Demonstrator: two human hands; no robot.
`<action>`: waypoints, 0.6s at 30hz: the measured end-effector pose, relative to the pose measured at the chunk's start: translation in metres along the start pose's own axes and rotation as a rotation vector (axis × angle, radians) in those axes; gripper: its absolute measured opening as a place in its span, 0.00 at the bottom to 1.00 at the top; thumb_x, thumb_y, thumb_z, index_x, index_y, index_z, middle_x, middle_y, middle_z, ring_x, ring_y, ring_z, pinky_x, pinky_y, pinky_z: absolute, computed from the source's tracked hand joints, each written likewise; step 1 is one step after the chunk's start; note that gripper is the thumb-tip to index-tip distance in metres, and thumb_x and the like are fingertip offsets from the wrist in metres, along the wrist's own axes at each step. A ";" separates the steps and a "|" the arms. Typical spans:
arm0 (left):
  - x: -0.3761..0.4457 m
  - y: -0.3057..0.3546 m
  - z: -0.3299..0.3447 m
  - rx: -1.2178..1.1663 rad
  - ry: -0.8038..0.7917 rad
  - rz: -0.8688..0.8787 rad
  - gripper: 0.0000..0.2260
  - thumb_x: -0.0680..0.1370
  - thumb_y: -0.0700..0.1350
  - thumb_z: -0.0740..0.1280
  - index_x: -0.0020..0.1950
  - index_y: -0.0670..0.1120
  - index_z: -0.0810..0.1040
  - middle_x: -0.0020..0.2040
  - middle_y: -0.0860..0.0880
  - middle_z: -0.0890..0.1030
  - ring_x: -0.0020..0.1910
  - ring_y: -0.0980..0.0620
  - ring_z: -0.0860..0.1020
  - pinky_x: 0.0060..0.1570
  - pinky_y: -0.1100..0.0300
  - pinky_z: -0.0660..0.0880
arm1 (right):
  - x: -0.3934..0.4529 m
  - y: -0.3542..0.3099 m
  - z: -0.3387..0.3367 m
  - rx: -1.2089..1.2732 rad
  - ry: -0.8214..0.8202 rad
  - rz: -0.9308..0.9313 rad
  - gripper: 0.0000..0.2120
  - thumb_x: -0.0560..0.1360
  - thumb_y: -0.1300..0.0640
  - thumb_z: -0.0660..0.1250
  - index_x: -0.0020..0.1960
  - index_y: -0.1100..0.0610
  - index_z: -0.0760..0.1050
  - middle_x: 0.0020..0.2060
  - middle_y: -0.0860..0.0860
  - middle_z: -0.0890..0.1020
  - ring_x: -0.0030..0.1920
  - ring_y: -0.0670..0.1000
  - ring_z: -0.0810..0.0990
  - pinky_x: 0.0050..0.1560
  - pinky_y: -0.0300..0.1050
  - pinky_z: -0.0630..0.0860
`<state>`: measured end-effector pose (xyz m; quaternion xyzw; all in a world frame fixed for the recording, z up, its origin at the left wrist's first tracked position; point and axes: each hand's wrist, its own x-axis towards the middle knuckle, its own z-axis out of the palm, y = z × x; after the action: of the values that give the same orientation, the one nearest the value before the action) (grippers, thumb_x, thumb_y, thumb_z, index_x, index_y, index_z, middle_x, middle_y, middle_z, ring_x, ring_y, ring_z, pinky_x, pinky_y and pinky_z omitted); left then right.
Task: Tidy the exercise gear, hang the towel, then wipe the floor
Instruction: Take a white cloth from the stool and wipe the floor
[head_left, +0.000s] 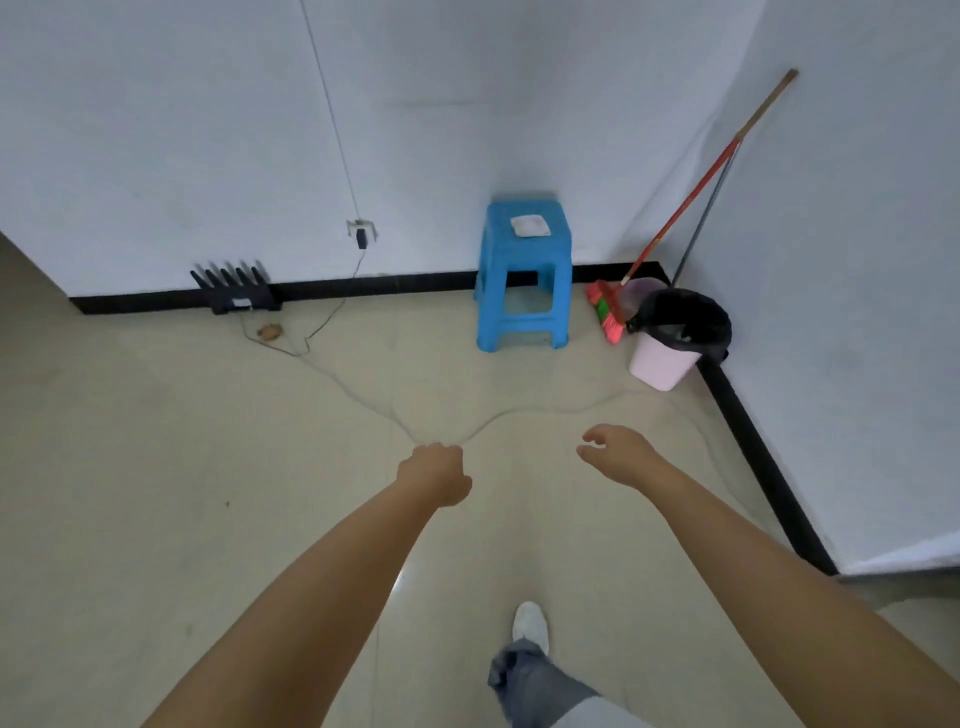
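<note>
A small folded white cloth (530, 226) lies on the seat of a blue plastic stool (522, 291) against the far wall. Both my arms reach forward over the beige tiled floor (156, 441), well short of the stool. My left hand (436, 475) shows its back, with the fingers curled loosely downward and nothing in it. My right hand (615, 454) hangs relaxed with its fingers slightly spread, and it is empty too. No exercise gear or towel shows in this view.
A red-handled broom (608, 312) and a grey pole (701, 218) lean in the right corner beside a pink bin (667, 358) with a black liner. A black router (236, 291) sits by the skirting. A thin cable (363, 395) trails across the floor. My white shoe (530, 623) steps forward.
</note>
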<state>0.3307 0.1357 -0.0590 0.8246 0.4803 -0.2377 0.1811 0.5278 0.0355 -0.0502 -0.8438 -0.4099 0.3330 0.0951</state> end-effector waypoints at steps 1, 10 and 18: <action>0.023 0.002 -0.018 0.005 -0.003 -0.006 0.20 0.80 0.49 0.57 0.71 0.45 0.65 0.68 0.44 0.69 0.69 0.44 0.66 0.66 0.51 0.68 | 0.028 -0.006 -0.016 -0.005 -0.001 0.001 0.20 0.79 0.54 0.60 0.67 0.61 0.69 0.67 0.57 0.72 0.67 0.55 0.70 0.65 0.42 0.65; 0.218 -0.006 -0.175 0.000 0.036 -0.011 0.20 0.81 0.50 0.56 0.71 0.45 0.65 0.69 0.44 0.68 0.68 0.44 0.67 0.64 0.51 0.67 | 0.251 -0.080 -0.127 -0.051 -0.016 -0.028 0.20 0.79 0.54 0.59 0.68 0.60 0.69 0.68 0.56 0.72 0.68 0.55 0.69 0.65 0.42 0.65; 0.418 -0.031 -0.291 -0.002 -0.013 0.050 0.20 0.81 0.50 0.56 0.72 0.45 0.65 0.68 0.44 0.69 0.67 0.44 0.68 0.65 0.52 0.69 | 0.449 -0.146 -0.190 -0.077 -0.021 0.050 0.19 0.79 0.55 0.57 0.68 0.60 0.68 0.69 0.56 0.70 0.69 0.54 0.68 0.66 0.42 0.64</action>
<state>0.5447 0.5991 -0.0591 0.8347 0.4586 -0.2378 0.1910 0.7562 0.4897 -0.0596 -0.8534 -0.4021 0.3280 0.0496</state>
